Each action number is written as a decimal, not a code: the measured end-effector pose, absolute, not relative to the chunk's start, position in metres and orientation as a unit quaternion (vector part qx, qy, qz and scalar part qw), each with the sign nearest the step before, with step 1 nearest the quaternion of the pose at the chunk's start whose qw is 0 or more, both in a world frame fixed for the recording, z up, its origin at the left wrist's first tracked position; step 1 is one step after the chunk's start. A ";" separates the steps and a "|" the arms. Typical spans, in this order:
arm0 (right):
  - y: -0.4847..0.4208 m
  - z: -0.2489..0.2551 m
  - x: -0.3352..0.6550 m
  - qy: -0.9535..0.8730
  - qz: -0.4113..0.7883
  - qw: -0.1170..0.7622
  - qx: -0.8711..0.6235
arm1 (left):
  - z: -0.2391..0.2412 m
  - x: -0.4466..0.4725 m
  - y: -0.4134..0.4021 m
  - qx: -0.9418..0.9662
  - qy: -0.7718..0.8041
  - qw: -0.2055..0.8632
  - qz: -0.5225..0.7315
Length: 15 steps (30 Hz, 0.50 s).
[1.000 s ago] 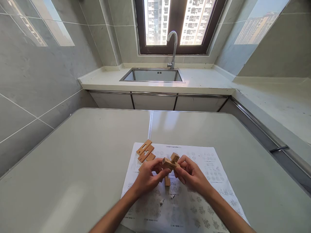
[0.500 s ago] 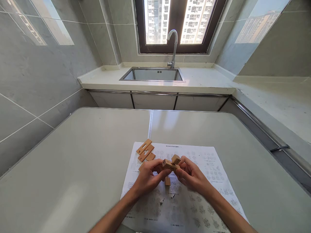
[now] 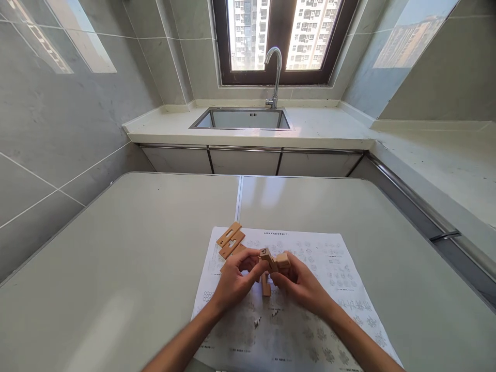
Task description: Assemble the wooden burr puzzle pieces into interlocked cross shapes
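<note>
The person's left hand is closed on a wooden marked block, thumb and fingers together on it, while the right hand is clamped on a wooden plain block just beside it. Both pieces are held above a printed sheet on the bench, and they appear to touch. The step in hand looks like fitting one piece against the other, which would call for two steady pinches and careful lining-up. The marked block slants from about 11 toward 5 o'clock, its round mark on the 11 o'clock end; the plain block shows a pale face toward the wearer, but fingers hide too much to tell its long axis. At 6 o'clock below the hands a loose block lies on the sheet, running roughly 12 to 6. At 10 o'clock, flat plates point from about 2 to 8.
</note>
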State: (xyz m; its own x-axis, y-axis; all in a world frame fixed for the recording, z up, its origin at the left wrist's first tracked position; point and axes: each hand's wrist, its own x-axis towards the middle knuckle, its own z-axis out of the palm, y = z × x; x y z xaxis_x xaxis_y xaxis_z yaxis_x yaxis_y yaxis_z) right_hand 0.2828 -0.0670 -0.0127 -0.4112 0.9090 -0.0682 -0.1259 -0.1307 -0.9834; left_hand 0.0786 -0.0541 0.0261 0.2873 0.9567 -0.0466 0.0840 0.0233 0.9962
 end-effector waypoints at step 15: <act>-0.070 -0.008 0.282 -0.558 0.637 0.377 -0.374 | 0.030 0.083 -0.058 0.584 0.413 0.593 0.369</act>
